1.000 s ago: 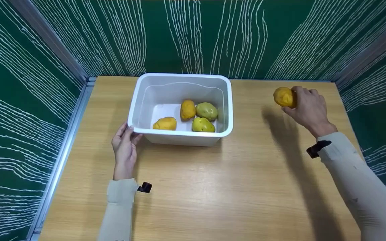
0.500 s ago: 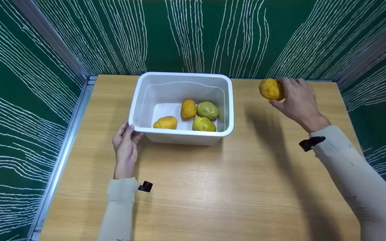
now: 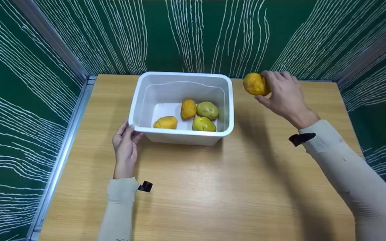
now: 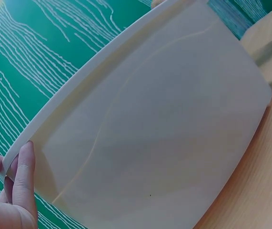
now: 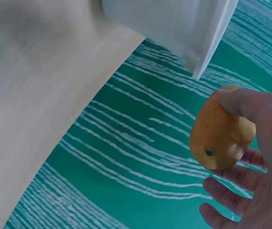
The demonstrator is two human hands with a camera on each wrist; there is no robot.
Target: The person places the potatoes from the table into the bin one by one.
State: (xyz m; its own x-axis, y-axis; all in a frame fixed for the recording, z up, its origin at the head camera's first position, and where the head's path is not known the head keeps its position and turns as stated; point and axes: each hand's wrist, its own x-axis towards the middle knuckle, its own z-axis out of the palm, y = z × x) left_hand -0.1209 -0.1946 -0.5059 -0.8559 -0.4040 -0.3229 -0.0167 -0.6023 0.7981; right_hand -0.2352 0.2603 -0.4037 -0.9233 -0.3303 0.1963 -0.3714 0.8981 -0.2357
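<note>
My right hand grips a yellow-orange mango in the air, right of the white plastic bin. In the right wrist view, thumb and fingers hold the mango, whose dark stem spot shows, near the bin's rim. With thumb and fingers, my left hand pinches the bin's rim at its front left corner. On the bin floor lie two yellow mangoes, one at the front left and one in the middle, beside two green mangoes, the rear one and the front one.
The bin stands towards the back of a light wooden table. Green walls with white wavy lines rise at the back and both sides. A metal rail runs along the table's left edge.
My right hand has moved left with the mango, coming closer to the bin's right side. The left hand keeps its hold on the rim, and the bin's contents have stayed put.
</note>
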